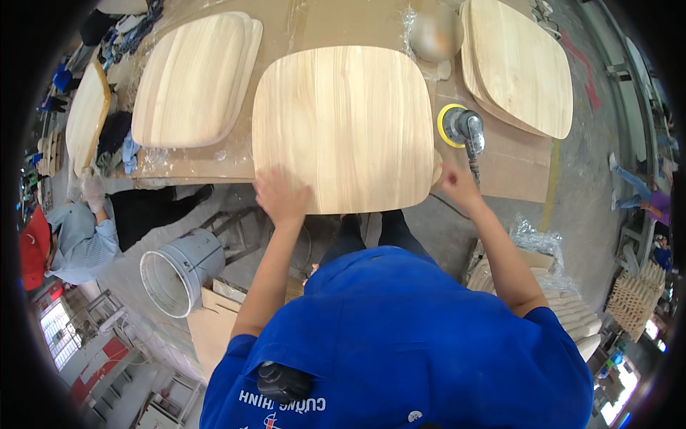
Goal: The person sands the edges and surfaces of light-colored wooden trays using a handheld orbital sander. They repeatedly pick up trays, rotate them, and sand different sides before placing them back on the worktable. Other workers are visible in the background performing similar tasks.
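Note:
A pale wooden panel with rounded corners lies flat in front of me, its near edge overhanging the cardboard-covered table. My left hand rests on the panel's near left corner, fingers spread and slightly blurred. Beside the near right edge is my right hand, its fingers curled together. Next to those fingertips a small tan piece shows at the panel's edge; its kind is unclear, and so is whether the hand grips it. A round power sander with a yellow-rimmed pad sits on the table just right of the panel.
Similar panels are stacked at the left and right of the table. A co-worker in a red cap handles another panel at far left. Below stand a grey bucket and piled wooden parts.

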The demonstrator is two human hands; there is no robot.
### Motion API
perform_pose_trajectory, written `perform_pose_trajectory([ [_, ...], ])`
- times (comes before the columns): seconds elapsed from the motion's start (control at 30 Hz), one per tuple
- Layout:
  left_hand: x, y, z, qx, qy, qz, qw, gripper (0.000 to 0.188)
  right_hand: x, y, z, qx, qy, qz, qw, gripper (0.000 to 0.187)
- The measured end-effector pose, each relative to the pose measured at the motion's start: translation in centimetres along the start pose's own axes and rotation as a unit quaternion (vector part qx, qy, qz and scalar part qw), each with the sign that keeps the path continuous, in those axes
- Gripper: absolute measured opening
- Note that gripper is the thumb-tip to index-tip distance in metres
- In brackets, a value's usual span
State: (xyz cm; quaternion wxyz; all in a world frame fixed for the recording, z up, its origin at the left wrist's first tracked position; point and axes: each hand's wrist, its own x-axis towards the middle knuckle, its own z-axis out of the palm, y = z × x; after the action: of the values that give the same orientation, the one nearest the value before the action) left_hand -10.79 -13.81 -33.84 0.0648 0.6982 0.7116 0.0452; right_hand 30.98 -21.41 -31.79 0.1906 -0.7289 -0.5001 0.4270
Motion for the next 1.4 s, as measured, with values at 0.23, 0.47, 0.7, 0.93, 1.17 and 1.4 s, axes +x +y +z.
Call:
perform_pose_trajectory([
  [0.23, -0.9, 13.8, 3.3, -0.083, -0.102, 0.324, 0.937, 0.079, 5.6, -2.3, -7.4, -0.214, 0.271, -0.077, 0.935, 0.064],
  [0.47, 2.8, 18.4, 3.1, -0.121, -0.133, 0.463, 0.868, 0.074, 7.7, -2.1, -6.4, -0.191, 0.202, 0.007, 0.961, 0.078],
  [0.7, 4.7, 14.5, 2.1, -0.106, -0.121, 0.405, 0.9, 0.072, 8.1, -1.9, -7.7, -0.138, 0.173, -0.028, 0.975, 0.078],
  [0.93, 10.3, 9.7, 2.2, -0.046, -0.023, 0.261, 0.964, 0.074, 8.0, -1.2, -6.3, -0.132, 0.219, -0.038, 0.966, 0.077],
  [1.17, 19.9, 14.7, 3.3, -0.021, 0.006, 0.079, 0.997, 0.077, 8.2, -0.9, -5.9, -0.144, 0.232, -0.039, 0.961, 0.078],
  [1.4, 17.2, 23.6, 2.5, -0.066, -0.094, 0.314, 0.943, 0.067, 8.0, -1.0, -5.9, -0.144, 0.228, -0.029, 0.963, 0.079],
])
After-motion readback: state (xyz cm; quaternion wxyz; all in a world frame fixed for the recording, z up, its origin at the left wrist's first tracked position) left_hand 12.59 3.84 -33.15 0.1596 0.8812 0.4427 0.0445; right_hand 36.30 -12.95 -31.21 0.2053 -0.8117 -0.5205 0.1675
